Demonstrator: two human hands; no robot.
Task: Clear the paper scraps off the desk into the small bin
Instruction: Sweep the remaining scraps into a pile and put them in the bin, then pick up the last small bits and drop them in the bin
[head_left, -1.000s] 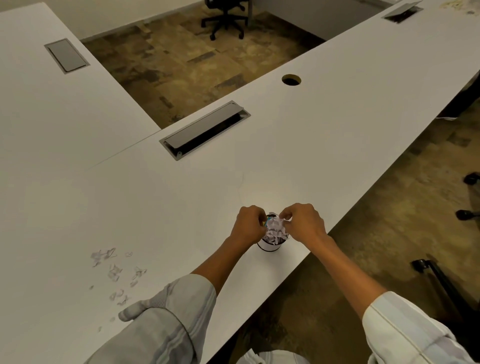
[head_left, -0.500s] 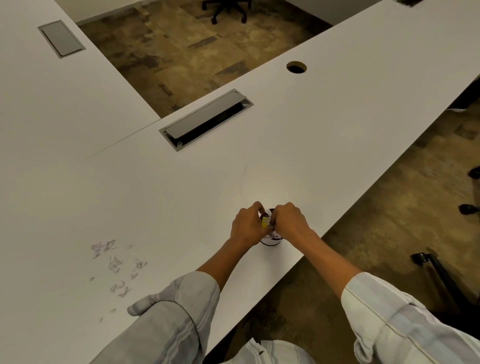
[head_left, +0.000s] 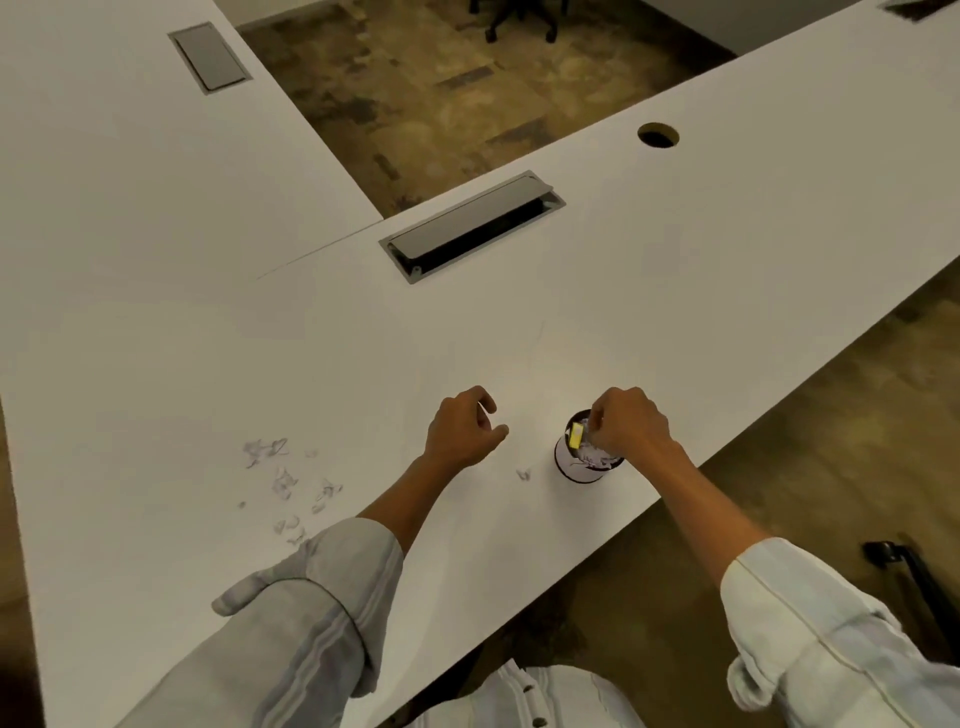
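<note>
The small white bin (head_left: 571, 460) stands near the desk's front edge, stuffed with white paper scraps and a yellow piece. My right hand (head_left: 631, 423) sits over its rim, fingers curled down into the paper inside. My left hand (head_left: 462, 428) hovers just left of the bin, loosely curled and holding nothing. One scrap (head_left: 523, 474) lies on the desk between my left hand and the bin. Several more scraps (head_left: 283, 480) are scattered on the desk to the far left.
The white desk (head_left: 675, 291) has a grey cable tray (head_left: 470, 226) with its lid raised, a round cable hole (head_left: 657, 136) and a second closed flap (head_left: 209, 56). Its front edge runs just right of the bin. An office chair (head_left: 519, 15) stands on the far floor.
Both hands were together over the bin. My left hand has pulled away to the left, and a scrap now lies on the desk beside the bin. My right hand stays on the bin.
</note>
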